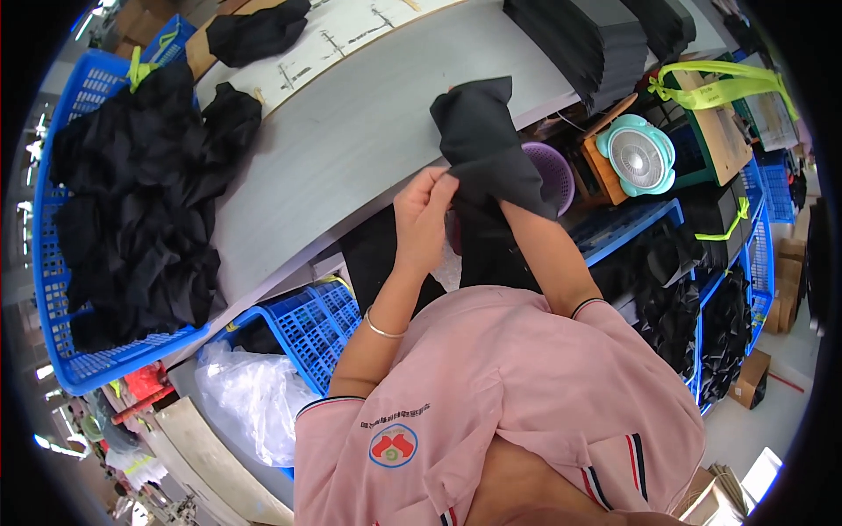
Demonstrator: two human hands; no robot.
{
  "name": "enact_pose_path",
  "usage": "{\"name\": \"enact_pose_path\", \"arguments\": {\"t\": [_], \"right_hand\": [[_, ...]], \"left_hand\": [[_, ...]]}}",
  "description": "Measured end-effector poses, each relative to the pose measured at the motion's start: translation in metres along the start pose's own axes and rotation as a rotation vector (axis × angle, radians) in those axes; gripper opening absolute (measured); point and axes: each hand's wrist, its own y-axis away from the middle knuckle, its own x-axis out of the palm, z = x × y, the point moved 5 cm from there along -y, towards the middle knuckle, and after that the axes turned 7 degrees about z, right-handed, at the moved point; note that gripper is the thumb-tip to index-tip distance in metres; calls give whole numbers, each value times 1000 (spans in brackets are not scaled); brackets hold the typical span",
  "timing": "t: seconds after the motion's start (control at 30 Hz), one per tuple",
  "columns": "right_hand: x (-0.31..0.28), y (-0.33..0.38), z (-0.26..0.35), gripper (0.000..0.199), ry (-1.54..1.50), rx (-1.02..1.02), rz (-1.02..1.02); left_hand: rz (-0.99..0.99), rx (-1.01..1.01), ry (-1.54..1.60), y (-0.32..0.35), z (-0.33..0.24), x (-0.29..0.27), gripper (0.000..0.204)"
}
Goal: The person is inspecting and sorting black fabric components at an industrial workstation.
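A black fabric piece [491, 145], shaped like a sleeve or pouch, hangs over the near edge of the grey table [307, 167]. My left hand [425, 210] is closed, pinching the cloth's left edge between thumb and fingers. My right forearm [548, 254] goes into the cloth's lower opening. The right hand is hidden inside, so its fingers do not show. At the far right of the table lie neat stacks of flat black cloth pieces [596, 61].
A blue basket [66, 368] heaped with black cloth [140, 219] stands at the left. Right of the table are a purple basket [566, 184], a turquoise fan [638, 153] and blue crates [640, 232] with black pieces. Clear plastic bags [254, 394] lie below the table's near edge.
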Motion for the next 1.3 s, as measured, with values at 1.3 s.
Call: {"name": "enact_pose_path", "arguments": {"t": [1.3], "right_hand": [[54,41,-58,18,360,338,545]], "left_hand": [[333,-687,1260,62,38,-4,33]]}}
